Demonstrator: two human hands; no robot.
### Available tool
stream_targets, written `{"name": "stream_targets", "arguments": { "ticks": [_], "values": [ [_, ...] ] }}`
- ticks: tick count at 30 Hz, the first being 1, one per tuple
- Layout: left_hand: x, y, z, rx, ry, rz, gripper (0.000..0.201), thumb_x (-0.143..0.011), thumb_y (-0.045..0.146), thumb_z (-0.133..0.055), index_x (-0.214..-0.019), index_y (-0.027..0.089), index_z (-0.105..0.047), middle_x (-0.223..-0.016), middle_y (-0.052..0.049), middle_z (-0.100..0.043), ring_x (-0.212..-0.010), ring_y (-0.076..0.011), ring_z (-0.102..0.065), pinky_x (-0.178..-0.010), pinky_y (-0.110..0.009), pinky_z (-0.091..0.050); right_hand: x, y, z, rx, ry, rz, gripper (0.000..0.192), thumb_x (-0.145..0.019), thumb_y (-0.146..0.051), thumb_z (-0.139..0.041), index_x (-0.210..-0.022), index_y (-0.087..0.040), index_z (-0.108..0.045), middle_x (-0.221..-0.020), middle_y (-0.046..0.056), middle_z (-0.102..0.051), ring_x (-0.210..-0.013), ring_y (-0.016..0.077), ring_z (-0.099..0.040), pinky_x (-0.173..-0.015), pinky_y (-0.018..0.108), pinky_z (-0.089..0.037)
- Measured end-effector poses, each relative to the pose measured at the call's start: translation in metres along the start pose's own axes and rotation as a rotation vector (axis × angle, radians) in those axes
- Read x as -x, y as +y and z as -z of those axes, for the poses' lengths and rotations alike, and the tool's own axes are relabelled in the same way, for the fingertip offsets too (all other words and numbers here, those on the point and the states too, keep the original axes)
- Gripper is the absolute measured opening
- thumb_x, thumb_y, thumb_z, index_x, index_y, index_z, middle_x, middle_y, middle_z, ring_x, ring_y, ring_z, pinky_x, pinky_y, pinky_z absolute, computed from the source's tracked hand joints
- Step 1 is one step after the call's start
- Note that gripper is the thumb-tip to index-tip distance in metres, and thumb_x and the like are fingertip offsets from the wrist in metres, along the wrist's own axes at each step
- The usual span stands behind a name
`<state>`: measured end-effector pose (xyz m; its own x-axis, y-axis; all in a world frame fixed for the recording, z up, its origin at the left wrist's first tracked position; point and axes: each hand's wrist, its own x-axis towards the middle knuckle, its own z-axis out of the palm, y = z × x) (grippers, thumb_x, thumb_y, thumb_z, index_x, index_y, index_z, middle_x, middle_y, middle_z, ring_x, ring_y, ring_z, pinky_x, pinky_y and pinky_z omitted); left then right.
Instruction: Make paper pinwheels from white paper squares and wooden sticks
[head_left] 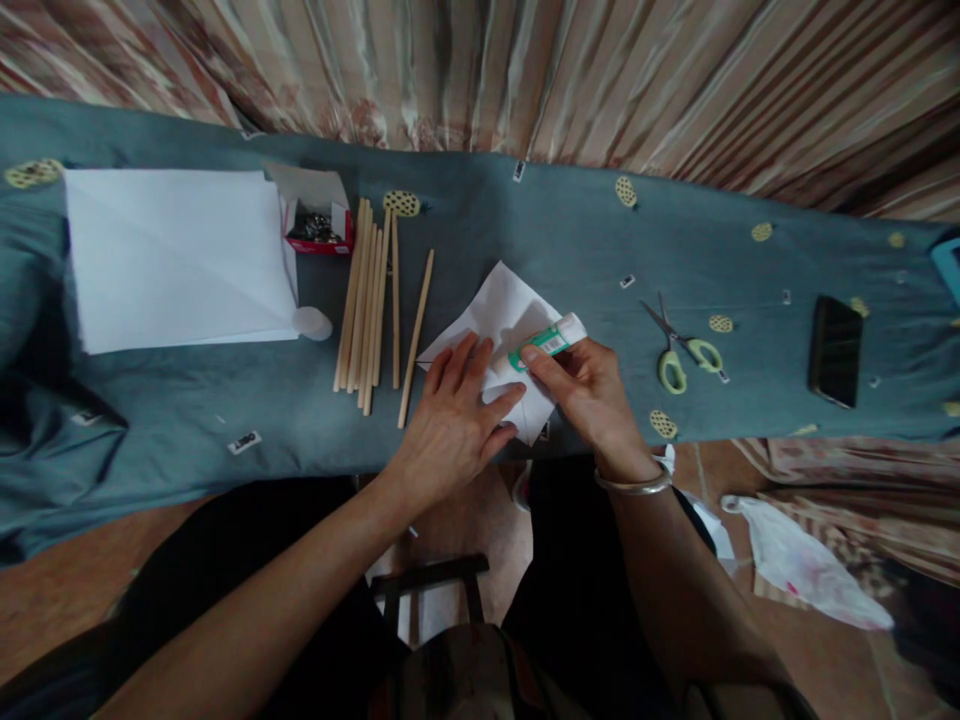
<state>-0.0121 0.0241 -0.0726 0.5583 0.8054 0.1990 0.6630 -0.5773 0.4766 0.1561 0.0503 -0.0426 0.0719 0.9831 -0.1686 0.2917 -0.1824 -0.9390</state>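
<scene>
A person is sitting at a long table draped in a blue-grey cloth (525, 230), their dark-clothed knees showing below its edge. Nearest the body, the left hand (457, 400) is lying flat with fingers spread, pressing down a folded white paper (510, 310). The right hand (585, 385), wearing a bangle at the wrist, is gripping a green and white glue stick (544, 343) and holding its lower end against the paper beside the left fingertips. Judging from this, gluing seems to be underway on the folded piece; whether any glue is already on it cannot be told. Left of the hands, a bundle of thin wooden sticks (367, 300) is lying untouched. Right of them, scissors (682, 350) and a dark phone (834, 350) are resting. Farther left, a stack of white sheets (176, 255) and a small red box (319, 225) of clips are waiting. A striped curtain is hanging behind.
</scene>
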Motion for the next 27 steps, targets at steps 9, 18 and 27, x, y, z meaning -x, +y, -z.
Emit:
{"name": "stream_targets", "arguments": {
  "ticks": [9, 18, 27],
  "values": [
    [0.001, -0.001, 0.001, 0.029, 0.022, -0.01, 0.045, -0.085, 0.034, -0.066, -0.128, 0.025, -0.055, -0.154, -0.014, -0.033, -0.145, -0.0386, -0.022, -0.112, -0.062, -0.027, -0.005, -0.007, 0.016, -0.607, 0.03, -0.13, 0.026, -0.075, -0.046, -0.071, -0.077, -0.022, -0.061, -0.071, -0.003, -0.065, -0.065, 0.0097, -0.063, -0.07, 0.024, -0.056],
    [0.01, -0.01, 0.029, 0.032, 0.251, -0.027, 0.034, -0.093, 0.031, -0.052, -0.125, 0.017, -0.054, -0.129, -0.014, -0.056, -0.127, -0.0281, -0.047, -0.107, -0.05, -0.039, 0.001, -0.011, -0.015, -0.893, -0.068, -0.187, 0.016, -0.071, -0.029, -0.075, -0.079, -0.022, -0.064, -0.073, -0.003, -0.07, -0.069, 0.0114, -0.068, -0.077, 0.025, -0.06],
    [0.033, -0.081, 0.078, -0.183, 0.466, 0.382, 0.044, -0.083, 0.029, -0.06, -0.125, 0.018, -0.059, -0.133, -0.014, -0.053, -0.115, -0.0314, -0.049, -0.099, -0.051, -0.041, 0.004, -0.016, -0.04, -1.066, -0.205, -0.255, 0.02, -0.065, -0.023, -0.081, -0.078, -0.021, -0.065, -0.08, 0.001, -0.075, -0.076, 0.0156, -0.074, -0.083, 0.027, -0.062]
  ]
}}
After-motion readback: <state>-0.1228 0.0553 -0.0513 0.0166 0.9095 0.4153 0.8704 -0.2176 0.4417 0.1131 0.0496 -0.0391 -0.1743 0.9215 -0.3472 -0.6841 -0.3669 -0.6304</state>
